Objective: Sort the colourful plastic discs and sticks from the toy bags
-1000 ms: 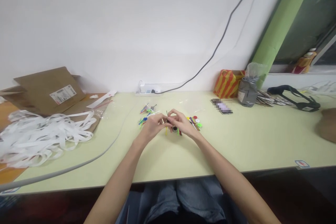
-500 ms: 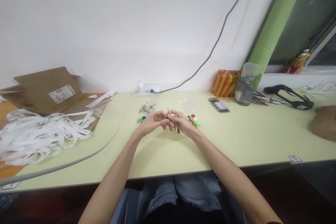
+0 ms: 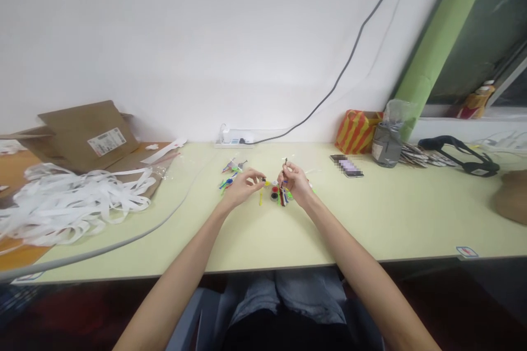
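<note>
Above the table, my left hand (image 3: 242,188) is closed in a pinch on a small black piece (image 3: 264,179), too small to name more exactly. A short gap away, my right hand (image 3: 298,182) pinches a thin dark stick-like piece (image 3: 285,162) that points upward. Beneath and between the hands lie a red round piece (image 3: 274,190), a black round piece (image 3: 274,196) and several coloured thin pieces (image 3: 283,197). A yellow thin piece (image 3: 261,198) rests near my left fingertips. Beyond my left hand is a loose group of blue and green small pieces (image 3: 226,182).
White ribbon (image 3: 82,203) is heaped at the left before an open cardboard box (image 3: 82,137). A grey cable (image 3: 135,244) crosses the table's left side. Along the wall are a power strip (image 3: 234,140), a phone (image 3: 348,166), a striped bag (image 3: 356,131) and a black headset-like strap (image 3: 457,153).
My hands were together and have moved apart, each with a small dark piece in its fingers. The coloured pieces between them now show. The view has shifted slightly.
</note>
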Tool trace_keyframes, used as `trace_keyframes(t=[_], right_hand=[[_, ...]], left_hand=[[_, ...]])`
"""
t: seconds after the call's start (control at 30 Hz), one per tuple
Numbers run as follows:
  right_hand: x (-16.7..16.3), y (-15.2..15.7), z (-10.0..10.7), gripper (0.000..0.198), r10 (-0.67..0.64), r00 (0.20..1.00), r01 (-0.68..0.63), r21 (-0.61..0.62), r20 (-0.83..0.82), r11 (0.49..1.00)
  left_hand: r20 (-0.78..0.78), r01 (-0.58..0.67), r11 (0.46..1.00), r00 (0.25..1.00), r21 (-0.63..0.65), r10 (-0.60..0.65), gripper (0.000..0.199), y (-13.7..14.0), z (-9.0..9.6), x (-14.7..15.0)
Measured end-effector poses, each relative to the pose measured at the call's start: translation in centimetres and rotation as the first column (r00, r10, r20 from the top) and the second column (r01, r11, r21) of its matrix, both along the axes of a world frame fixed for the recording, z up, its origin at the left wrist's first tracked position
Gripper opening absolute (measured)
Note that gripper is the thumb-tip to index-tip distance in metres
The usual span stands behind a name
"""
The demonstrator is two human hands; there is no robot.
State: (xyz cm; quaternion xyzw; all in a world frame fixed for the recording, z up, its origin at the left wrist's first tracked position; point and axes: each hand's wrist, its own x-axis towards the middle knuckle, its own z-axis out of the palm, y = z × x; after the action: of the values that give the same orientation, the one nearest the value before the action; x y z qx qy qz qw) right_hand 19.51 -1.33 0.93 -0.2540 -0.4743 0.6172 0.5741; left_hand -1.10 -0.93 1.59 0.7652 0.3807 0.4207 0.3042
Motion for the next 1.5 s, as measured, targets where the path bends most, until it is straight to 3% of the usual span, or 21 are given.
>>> trace_keyframes(t=[0.13,0.37,0.53,0.8,1.0,1.5], right_hand=[[0.4,0.4,-0.3,0.044,-0.003,0.999,0.005,-0.044,0.053,0.999],[0.4,0.5,-0.5,0.044,-0.060,0.997,0.064,-0.070,0.053,0.995],[0.2,0.7,-1.0,0.044,-0.120,0.992,0.122,-0.124,0.029,0.985],[0.3,1.1,-1.2,0.042,-0.161,0.986,0.165,-0.136,0.039,0.977],[0.3,1.1,-1.2,0.038,-0.198,0.979,0.202,-0.138,0.043,0.970],[0.1,0.5,-0.6,0.036,-0.213,0.976,0.218,-0.115,0.056,0.969]], left_hand=[[0.040,-0.084,0.996,0.996,0.013,0.084,0.031,1.1,-1.0,-0.1],[0.122,-0.033,0.998,0.992,-0.052,0.039,0.034,0.9,-2.1,0.5],[0.026,-0.062,0.998,0.998,0.017,0.061,0.019,0.3,-1.7,0.9],[-0.259,-0.018,0.958,0.961,0.286,0.096,0.014,0.3,-1.8,1.0],[-0.361,0.026,0.950,0.928,0.310,0.092,0.017,0.8,-2.4,1.1],[-0.410,0.040,0.953,0.907,0.301,0.092,0.013,1.0,-2.6,1.2]])
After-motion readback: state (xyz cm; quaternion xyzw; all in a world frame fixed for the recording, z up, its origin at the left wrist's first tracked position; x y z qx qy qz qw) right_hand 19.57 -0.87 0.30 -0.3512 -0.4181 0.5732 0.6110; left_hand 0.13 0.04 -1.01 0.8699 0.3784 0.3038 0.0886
